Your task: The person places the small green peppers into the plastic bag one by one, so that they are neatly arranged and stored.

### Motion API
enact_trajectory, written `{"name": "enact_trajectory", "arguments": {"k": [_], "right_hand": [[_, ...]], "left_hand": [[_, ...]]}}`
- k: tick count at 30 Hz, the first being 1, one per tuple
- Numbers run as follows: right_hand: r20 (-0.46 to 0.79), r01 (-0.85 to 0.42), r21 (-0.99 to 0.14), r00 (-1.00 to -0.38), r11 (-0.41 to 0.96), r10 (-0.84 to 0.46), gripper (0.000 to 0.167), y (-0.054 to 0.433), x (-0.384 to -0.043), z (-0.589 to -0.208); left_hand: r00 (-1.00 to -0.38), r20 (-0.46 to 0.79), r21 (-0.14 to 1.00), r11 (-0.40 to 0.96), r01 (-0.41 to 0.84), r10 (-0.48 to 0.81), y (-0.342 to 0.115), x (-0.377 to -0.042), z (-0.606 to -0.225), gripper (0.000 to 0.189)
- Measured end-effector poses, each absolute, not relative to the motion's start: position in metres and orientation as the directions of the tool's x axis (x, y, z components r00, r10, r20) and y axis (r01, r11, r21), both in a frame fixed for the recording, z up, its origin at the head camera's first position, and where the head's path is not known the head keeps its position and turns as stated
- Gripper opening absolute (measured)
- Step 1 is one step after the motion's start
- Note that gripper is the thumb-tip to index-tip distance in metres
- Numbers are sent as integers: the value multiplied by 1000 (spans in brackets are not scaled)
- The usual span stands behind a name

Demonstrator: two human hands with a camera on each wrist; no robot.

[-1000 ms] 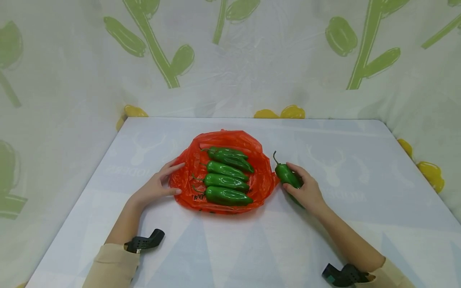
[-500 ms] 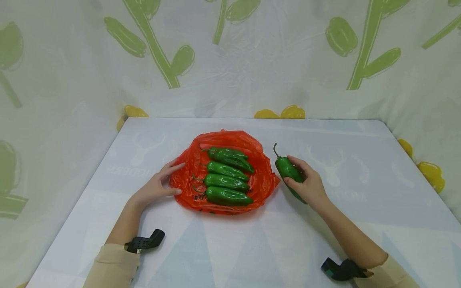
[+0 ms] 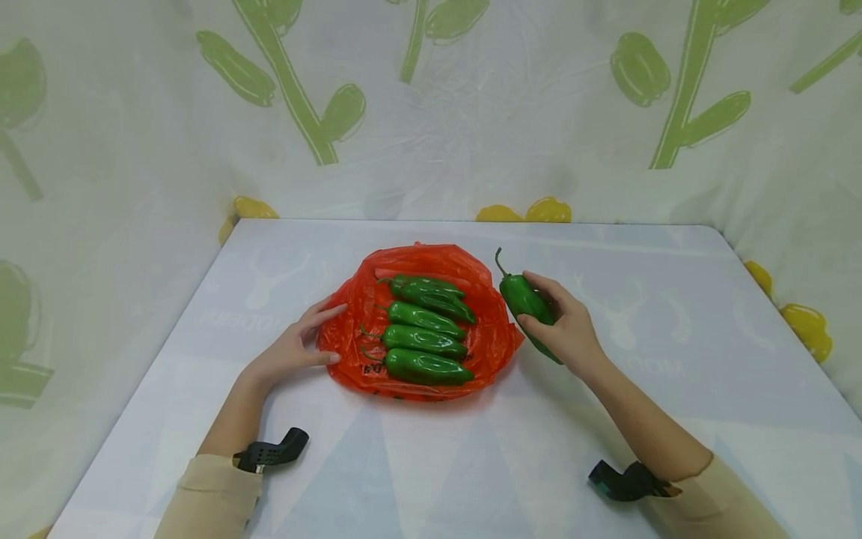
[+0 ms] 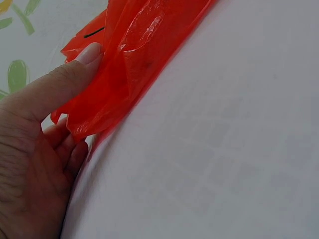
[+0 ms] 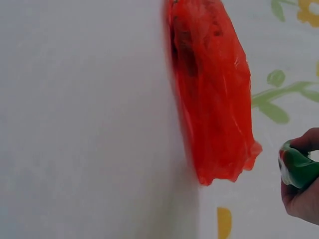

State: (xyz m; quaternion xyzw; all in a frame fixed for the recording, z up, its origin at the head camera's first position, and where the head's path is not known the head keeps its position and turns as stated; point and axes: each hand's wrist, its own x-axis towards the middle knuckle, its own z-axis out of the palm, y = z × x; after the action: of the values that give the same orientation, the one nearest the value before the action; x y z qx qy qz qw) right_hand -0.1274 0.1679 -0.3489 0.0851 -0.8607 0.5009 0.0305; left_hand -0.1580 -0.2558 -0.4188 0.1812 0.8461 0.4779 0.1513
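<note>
A red plastic bag [image 3: 494, 340] lies spread on the table with several green chili peppers [image 3: 429, 367] in a row on it. At the bag's left side my left hand [image 3: 294, 346] holds the edge, with the thumb and fingers apart. In the left wrist view, the thumb [image 4: 60, 84] lies against the red plastic and curled fingers show below the bag's edge. My right hand [image 3: 571, 326] grips another green chili pepper [image 3: 521, 296], stem upward and tilted, just right of the bag. The right wrist view shows only part of this pepper [image 5: 301, 169].
The pale patterned table [image 3: 431, 464] extends on all sides of the bag. Behind it hangs a white sheet [image 3: 512, 112] printed with green plants. Black wrist cameras [image 3: 272, 451] sit on both forearms.
My right hand has lifted the pepper and carried it away from me, then leftward toward the bag's right edge. The left hand, bag and peppers on it stay in place.
</note>
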Motion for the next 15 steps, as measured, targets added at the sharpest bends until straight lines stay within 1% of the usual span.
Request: {"name": "enact_trajectory", "arguments": {"k": [15], "right_hand": [[231,-291,-880,-953,377,-196,55,132,-143,-333]], "left_hand": [[-891,-89,863,481,155,446,-256,-158,-418,75]]}}
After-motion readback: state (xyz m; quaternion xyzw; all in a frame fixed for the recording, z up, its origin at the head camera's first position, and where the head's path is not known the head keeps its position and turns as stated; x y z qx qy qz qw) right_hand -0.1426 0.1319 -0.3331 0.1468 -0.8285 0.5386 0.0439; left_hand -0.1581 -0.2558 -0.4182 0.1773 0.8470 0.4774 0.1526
